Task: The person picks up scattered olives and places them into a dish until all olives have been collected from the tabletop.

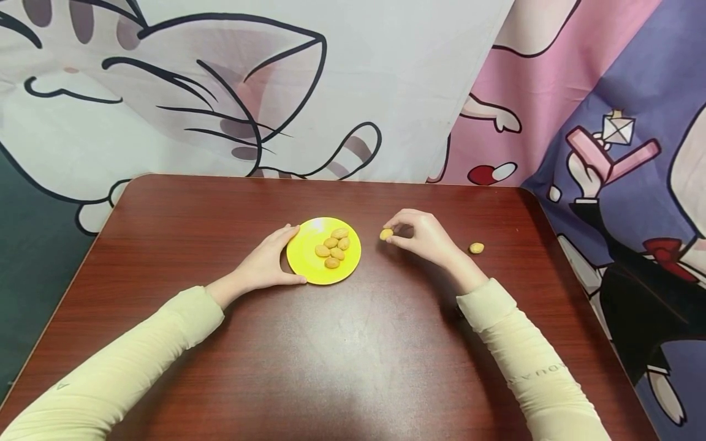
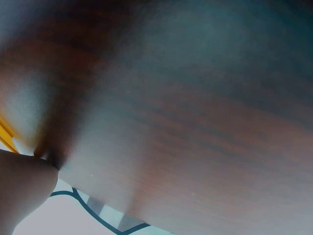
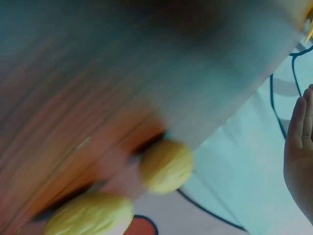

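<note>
Fingers (image 1: 398,218) and thumb of the right hand (image 1: 423,237) pinch one small yellow piece (image 1: 387,234) at their tips, just right of the plate, per the head view. Nearest the wearer: cream sleeves (image 1: 507,331), cuffs thick at both wrists, over a reddish-brown table (image 1: 331,343). Left hand (image 1: 267,258) holds the yellow plate (image 1: 306,254) at its left side, thumb spread wide from fingers around the rim. Six similar pieces (image 1: 331,242) lie close together on the plate, right of centre; only the head view gives this group. Loose piece (image 1: 476,248) on the table, right of the right hand. Left wrist view, blurred: part of a hand, a yellow-orange sliver (image 2: 7,137) beyond it. Right wrist view enlarges two yellow lumps (image 3: 166,166), surfaces faintly ridged; cannot tell which head-view pieces they match. Fingers at its right edge lie together; their hold cannot be told there. Farthest: white cloth (image 1: 408,73) with a line-drawn cat, pink-and-blue printed cloth (image 1: 584,73) to its right.
</note>
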`<state>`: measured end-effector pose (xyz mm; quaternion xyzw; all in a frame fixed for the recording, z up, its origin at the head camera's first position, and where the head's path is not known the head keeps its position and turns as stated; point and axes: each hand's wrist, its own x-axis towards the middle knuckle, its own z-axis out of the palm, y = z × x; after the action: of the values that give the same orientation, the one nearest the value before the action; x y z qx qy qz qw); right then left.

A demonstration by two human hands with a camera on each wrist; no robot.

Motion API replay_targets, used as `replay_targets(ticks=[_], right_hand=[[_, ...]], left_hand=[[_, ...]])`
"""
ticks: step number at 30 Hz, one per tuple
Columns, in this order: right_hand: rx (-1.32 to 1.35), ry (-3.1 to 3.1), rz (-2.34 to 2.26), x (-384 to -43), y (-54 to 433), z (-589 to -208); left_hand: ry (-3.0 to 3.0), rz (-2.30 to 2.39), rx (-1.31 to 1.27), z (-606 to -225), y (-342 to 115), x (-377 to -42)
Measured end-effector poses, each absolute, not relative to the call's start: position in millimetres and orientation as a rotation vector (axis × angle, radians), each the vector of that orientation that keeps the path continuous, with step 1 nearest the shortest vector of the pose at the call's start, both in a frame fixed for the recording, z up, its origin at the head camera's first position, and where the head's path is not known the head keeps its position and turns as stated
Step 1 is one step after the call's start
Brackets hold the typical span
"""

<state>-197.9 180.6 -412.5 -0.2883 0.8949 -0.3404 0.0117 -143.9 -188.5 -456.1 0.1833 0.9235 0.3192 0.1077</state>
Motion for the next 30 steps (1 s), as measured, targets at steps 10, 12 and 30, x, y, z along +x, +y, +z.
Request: replay_targets(ticks=[10, 12, 30], right_hand=[[-0.977, 2.721, -1.120, -196, 147, -412], [-1.010, 2.709, -1.111, -195, 140, -413], [-1.199, 2.644, -0.964, -185, 86, -415]], left_hand=[[2.721, 0.935, 0.527, -457, -189, -144], [2.722, 0.937, 0.529, -458, -189, -144], [2.711, 0.953, 0.532, -457, -189, -144]])
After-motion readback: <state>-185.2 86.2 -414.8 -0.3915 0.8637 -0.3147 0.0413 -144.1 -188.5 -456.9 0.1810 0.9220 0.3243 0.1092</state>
